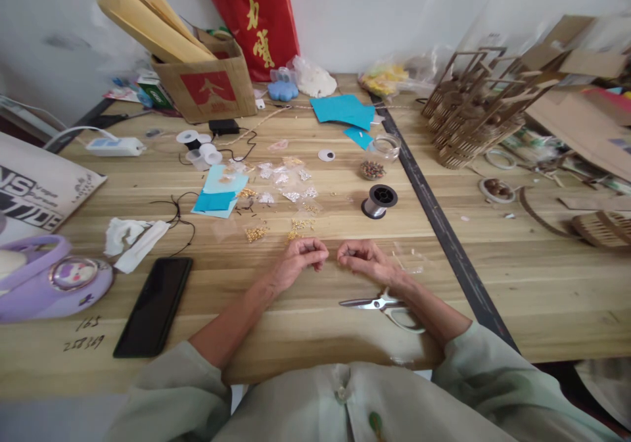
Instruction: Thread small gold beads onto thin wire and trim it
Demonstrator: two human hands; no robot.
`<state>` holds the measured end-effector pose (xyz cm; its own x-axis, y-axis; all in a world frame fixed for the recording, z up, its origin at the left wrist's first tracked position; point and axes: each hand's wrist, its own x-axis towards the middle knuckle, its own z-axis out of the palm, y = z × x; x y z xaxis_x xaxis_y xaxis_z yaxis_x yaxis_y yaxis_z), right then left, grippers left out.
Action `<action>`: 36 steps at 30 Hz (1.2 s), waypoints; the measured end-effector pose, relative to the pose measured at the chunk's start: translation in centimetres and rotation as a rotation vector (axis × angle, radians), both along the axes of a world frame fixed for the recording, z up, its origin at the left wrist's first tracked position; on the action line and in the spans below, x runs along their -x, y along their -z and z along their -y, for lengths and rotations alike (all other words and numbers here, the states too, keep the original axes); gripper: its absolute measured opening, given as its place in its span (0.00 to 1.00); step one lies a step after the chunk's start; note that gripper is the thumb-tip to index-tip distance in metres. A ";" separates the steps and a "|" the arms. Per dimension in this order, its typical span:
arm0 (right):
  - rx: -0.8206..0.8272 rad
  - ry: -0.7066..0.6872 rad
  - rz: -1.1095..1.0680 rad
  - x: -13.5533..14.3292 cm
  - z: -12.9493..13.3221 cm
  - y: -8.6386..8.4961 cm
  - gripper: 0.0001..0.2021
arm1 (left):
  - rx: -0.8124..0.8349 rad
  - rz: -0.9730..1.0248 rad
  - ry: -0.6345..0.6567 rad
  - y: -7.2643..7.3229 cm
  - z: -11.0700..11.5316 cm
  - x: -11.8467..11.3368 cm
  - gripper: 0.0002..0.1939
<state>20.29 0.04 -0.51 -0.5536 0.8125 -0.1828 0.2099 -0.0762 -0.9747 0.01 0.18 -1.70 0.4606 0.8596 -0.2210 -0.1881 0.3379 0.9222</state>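
My left hand (306,256) is closed in a pinch over the wooden table, just below small gold beads (302,224). My right hand (365,258) is pinched too, a short gap to its right. Whatever the fingertips hold is too small to make out. Scissors (377,303) with pale handles lie under my right forearm, blades pointing left. A spool of thin wire (379,201) stands beyond my right hand. Small clear bags of silver and gold beads (290,182) lie beyond my left hand, near blue cards (217,200).
A black phone (154,307) and a purple bag (64,277) are at the left. A cardboard box (210,90) stands at the back. A jar of beads (373,168) and wooden baskets (458,126) are on the right, past a black strip (438,223).
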 end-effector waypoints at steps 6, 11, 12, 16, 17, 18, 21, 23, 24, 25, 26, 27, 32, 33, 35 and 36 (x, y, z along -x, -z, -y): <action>-0.006 -0.014 -0.008 0.0 0.0 -0.1 0.12 | 0.045 0.021 0.027 -0.1 0.0 0.0 0.12; -0.022 -0.030 -0.011 0.0 0.0 -0.1 0.13 | 0.081 0.030 0.047 0.1 0.0 0.0 0.13; -0.020 -0.032 -0.008 0.0 0.0 -0.2 0.13 | 0.084 0.031 0.047 0.1 0.0 0.0 0.13; -0.012 -0.041 -0.008 0.1 0.0 -0.4 0.13 | 0.092 0.035 0.047 0.1 0.0 0.0 0.14; -0.009 -0.044 -0.008 0.1 0.0 -0.4 0.14 | 0.092 0.036 0.047 0.1 0.0 0.0 0.14; -0.007 -0.046 -0.007 0.1 0.0 -0.4 0.14 | 0.092 0.035 0.047 0.1 0.0 0.0 0.14; -0.005 -0.052 -0.002 0.1 0.0 -0.3 0.14 | 0.091 0.036 0.049 0.1 0.0 0.0 0.14; -0.007 -0.056 -0.005 0.0 0.0 -0.3 0.14 | 0.094 0.037 0.052 0.1 0.0 0.0 0.14; -0.007 -0.057 -0.009 0.0 0.0 -0.3 0.14 | 0.095 0.037 0.053 0.1 0.0 0.0 0.14; -0.007 -0.058 -0.013 0.0 0.0 -0.3 0.13 | 0.096 0.036 0.055 0.1 0.0 0.0 0.14; -0.006 -0.058 -0.017 0.0 0.0 -0.3 0.13 | 0.097 0.035 0.058 0.1 0.0 0.0 0.14; -0.005 -0.058 -0.019 0.0 0.1 -0.3 0.13 | 0.097 0.035 0.062 0.1 0.0 0.0 0.14; -0.013 -0.057 -0.021 0.0 0.1 -0.2 0.13 | 0.097 0.036 0.081 -0.1 0.1 0.0 0.14; -0.016 -0.057 -0.022 0.0 0.1 -0.2 0.13 | 0.098 0.036 0.085 -0.1 0.1 0.0 0.14; -0.023 -0.061 -0.023 0.0 0.1 -0.2 0.14 | 0.097 0.034 0.090 -0.1 0.1 -0.1 0.14; -0.026 -0.063 -0.022 0.0 0.1 -0.2 0.14 | 0.095 0.034 0.091 -0.1 0.1 -0.1 0.14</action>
